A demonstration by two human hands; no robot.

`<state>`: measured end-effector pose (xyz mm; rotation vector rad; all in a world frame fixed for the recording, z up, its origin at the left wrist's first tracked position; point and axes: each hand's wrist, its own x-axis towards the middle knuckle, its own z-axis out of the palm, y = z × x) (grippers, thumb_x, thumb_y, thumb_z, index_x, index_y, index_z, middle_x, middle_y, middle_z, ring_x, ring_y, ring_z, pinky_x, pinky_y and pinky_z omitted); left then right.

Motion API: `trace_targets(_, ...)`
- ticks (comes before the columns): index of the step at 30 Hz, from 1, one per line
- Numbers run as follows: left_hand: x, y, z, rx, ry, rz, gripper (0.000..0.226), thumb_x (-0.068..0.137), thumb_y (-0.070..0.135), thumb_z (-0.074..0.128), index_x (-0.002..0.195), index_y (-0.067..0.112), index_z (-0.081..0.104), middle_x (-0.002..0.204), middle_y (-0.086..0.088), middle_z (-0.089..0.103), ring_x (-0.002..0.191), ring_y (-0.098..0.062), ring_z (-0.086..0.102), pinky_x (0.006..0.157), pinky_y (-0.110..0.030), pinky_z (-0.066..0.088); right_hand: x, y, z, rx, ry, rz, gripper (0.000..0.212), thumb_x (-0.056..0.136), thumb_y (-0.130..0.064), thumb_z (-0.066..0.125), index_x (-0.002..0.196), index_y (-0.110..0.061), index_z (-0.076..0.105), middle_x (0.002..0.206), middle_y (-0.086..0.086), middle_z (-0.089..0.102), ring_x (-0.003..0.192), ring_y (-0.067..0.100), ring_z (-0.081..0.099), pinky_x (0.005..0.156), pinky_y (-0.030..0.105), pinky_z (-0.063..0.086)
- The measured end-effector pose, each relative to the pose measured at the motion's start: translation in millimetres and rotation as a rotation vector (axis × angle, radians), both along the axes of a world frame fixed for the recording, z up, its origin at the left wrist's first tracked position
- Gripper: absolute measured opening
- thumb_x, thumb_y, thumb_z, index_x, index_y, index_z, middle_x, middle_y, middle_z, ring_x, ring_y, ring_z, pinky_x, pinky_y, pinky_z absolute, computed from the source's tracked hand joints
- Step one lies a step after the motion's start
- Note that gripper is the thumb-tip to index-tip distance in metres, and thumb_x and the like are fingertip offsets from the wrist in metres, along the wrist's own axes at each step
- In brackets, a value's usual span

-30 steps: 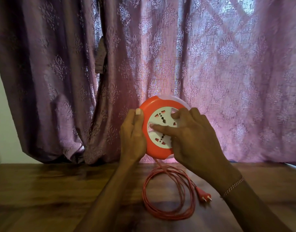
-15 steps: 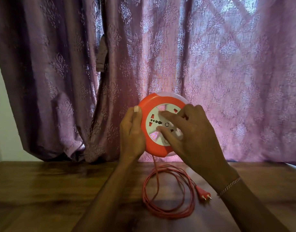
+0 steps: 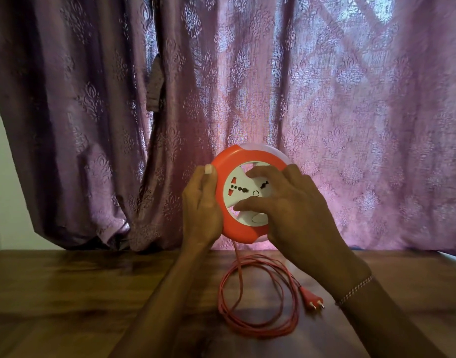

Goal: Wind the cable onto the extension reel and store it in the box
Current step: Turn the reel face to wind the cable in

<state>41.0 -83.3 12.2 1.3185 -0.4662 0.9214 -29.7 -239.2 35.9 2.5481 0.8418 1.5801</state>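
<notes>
**Winding: Socket Disc Rotated Under the Right Fingers**

Since the earlier frame, the white socket disc (image 3: 243, 195) has turned beneath my right hand (image 3: 296, 210); the coil lies lower on the table (image 3: 67, 293).

My left hand (image 3: 201, 210) clamps the rim of the extension reel (image 3: 247, 161), bracing it upright, face toward me, axle pointing at my chest. Right fingers (image 3: 258, 173) spread wide, pressed on the disc to crank it. The cable (image 3: 258, 324) hangs from below my fingers; its plug (image 3: 310, 298) points toward me. No box is visible.
</notes>
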Motion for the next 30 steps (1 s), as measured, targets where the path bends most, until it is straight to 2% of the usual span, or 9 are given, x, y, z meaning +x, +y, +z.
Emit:
trace_targets(4, -2.2, 1.1, 1.5, -0.007, -0.007, -0.017, 0.037, 0.104, 0.045, 0.042, 0.081, 0.02, 0.059, 0.073, 0.003, 0.068, 0.069, -0.015, 0.063, 0.065, -0.041, 0.056, -2.6, 2.6, -0.7, 0.029, 0.02, -0.098, 0.059, 0.076, -0.023, 0.037, 0.122, -0.049, 0.065, 0.129, 0.006, 0.056, 0.105, 0.03, 0.051, 0.076, 0.039, 0.041)
trace_targets(7, -2.9, 0.4, 0.5, 0.002, -0.011, -0.003, 0.042, 0.102, 0.048, 0.043, 0.082, 0.015, 0.058, 0.074, -0.001, 0.067, 0.069, -0.016, 0.062, 0.064, -0.043, 0.056, -0.6, 4.5, -4.5, 0.128, 0.047, -0.122, 0.058, 0.076, -0.025, 0.054, 0.129, -0.05, 0.058, 0.115, 0.008, 0.057, 0.1, 0.03, 0.052, 0.076, 0.04, 0.044)
trace_targets(11, -4.6, -1.7, -0.4, -0.002, -0.017, 0.002, 0.058, 0.095, 0.059, 0.043, 0.089, 0.003, 0.056, 0.085, -0.023, 0.066, 0.072, -0.031, 0.063, 0.068, -0.057, 0.055, 0.2, 6.3, -7.5, 0.261, 0.036, -0.191, 0.057, 0.08, -0.062, 0.054, 0.133, -0.042, 0.059, 0.092, 0.008, 0.066, 0.086, 0.031, 0.061, 0.069, 0.038, 0.05)
trace_targets(14, -5.8, -2.4, 0.5, -0.002, -0.018, 0.005, 0.051, 0.094, 0.059, 0.044, 0.082, 0.011, 0.055, 0.081, -0.018, 0.066, 0.073, -0.027, 0.062, 0.069, -0.056, 0.055, -1.0, 8.6, -6.0, 0.321, 0.021, -0.191, 0.063, 0.082, -0.073, 0.048, 0.13, -0.035, 0.064, 0.084, 0.001, 0.073, 0.081, 0.027, 0.066, 0.065, 0.034, 0.054)
trace_targets(17, -2.3, -2.0, -0.5, 0.007, 0.0, 0.01, 0.04, 0.098, 0.054, 0.044, 0.079, 0.021, 0.057, 0.076, -0.001, 0.068, 0.071, -0.016, 0.065, 0.065, -0.046, 0.057, -0.4, 6.8, -4.1, 0.313, 0.002, -0.139, 0.052, 0.086, -0.062, 0.061, 0.127, -0.03, 0.067, 0.084, 0.001, 0.072, 0.084, 0.026, 0.063, 0.067, 0.035, 0.052)
trace_targets(21, 2.2, -0.7, -2.4, 0.003, 0.015, -0.018, 0.038, 0.102, 0.047, 0.043, 0.083, 0.019, 0.06, 0.079, 0.003, 0.072, 0.073, -0.011, 0.068, 0.065, -0.031, 0.059, 0.7, -1.0, 0.2, 0.249, -0.058, 0.056, 0.025, 0.085, -0.017, 0.071, 0.11, -0.018, 0.074, 0.1, 0.007, 0.069, 0.091, 0.03, 0.058, 0.071, 0.042, 0.054)
trace_targets(24, 0.3, -1.2, -1.4, -0.003, 0.016, -0.016, 0.039, 0.102, 0.046, 0.042, 0.082, 0.017, 0.059, 0.077, 0.004, 0.071, 0.071, -0.011, 0.067, 0.064, -0.031, 0.058, -3.6, -6.2, 4.3, 0.092, 0.008, 0.105, 0.038, 0.071, -0.005, 0.063, 0.099, -0.025, 0.077, 0.123, 0.008, 0.066, 0.103, 0.033, 0.058, 0.08, 0.042, 0.053)
trace_targets(26, -1.5, -1.4, -0.4, -0.002, 0.007, -0.007, 0.042, 0.102, 0.046, 0.042, 0.086, 0.011, 0.06, 0.079, -0.001, 0.071, 0.072, -0.021, 0.069, 0.066, -0.038, 0.06, -6.0, -4.9, 4.9, 0.005, 0.076, 0.045, 0.052, 0.062, -0.001, 0.071, 0.103, -0.032, 0.077, 0.132, 0.008, 0.062, 0.107, 0.035, 0.055, 0.084, 0.043, 0.051)
trace_targets(30, -5.0, -0.4, 0.5, -0.009, -0.003, 0.009, 0.044, 0.103, 0.045, 0.042, 0.092, 0.007, 0.06, 0.089, -0.011, 0.073, 0.084, -0.036, 0.072, 0.075, -0.055, 0.061, -6.2, 0.2, 3.0, -0.021, 0.106, -0.035, 0.07, 0.055, 0.005, 0.074, 0.109, -0.039, 0.075, 0.133, 0.007, 0.061, 0.102, 0.034, 0.055, 0.079, 0.043, 0.052)
